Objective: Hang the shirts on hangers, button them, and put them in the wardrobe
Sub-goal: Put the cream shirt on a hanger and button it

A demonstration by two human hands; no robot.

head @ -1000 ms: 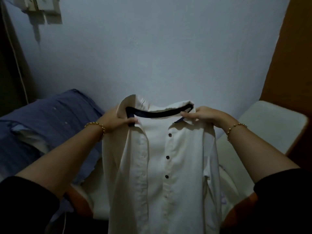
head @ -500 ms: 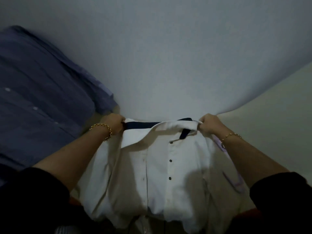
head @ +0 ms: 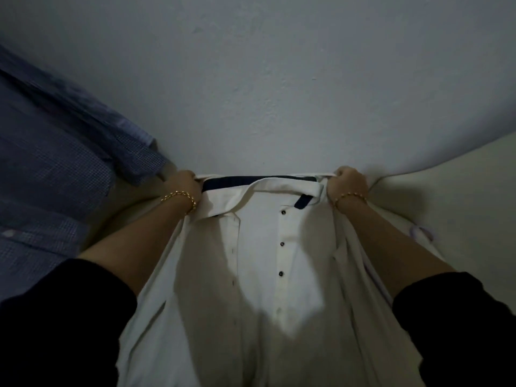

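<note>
A white shirt with small dark buttons and a dark inner collar band lies spread in front of me, collar toward the wall, placket unbuttoned. My left hand grips the shirt at the left end of the collar. At the right end, my right hand grips the shoulder. Both fists are closed round the fabric and pull the collar taut between them. No hanger is in view.
A blue checked shirt lies at the left against the pale wall. A cream padded surface extends at the right, with a pale lilac piece at the white shirt's right edge.
The shirt was held up in the air a second ago; it has come down onto the surface. My hands have moved apart to the collar ends, and my view has tilted down.
</note>
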